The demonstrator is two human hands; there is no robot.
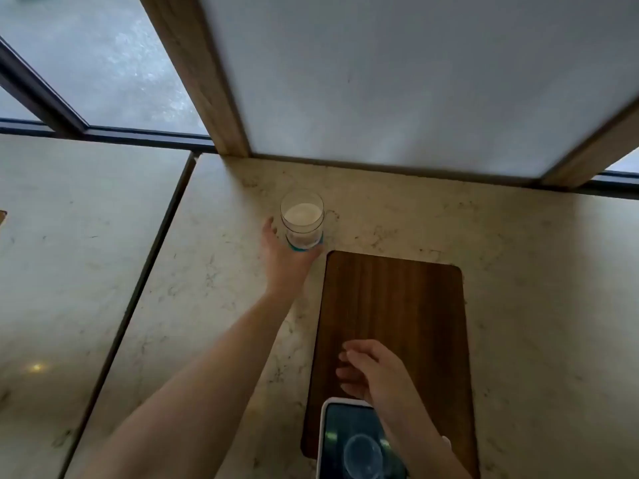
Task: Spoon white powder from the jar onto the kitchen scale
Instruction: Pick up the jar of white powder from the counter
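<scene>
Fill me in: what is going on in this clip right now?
A person reaches the left hand out to a clear jar of white powder on the marble counter, fingers wrapped round its base. The right hand hovers open over a wooden board, just beyond the kitchen scale. No spoon is in view, and no powder is visible on the scale yet.

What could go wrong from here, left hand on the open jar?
1. The left hand holds the jar low, near its base, at full arm stretch; with no lid on, a tip could spill powder on the counter.
2. No spoon is in view, and the right hand looks empty over the board.
3. The scale overhangs the board's corner.
</scene>
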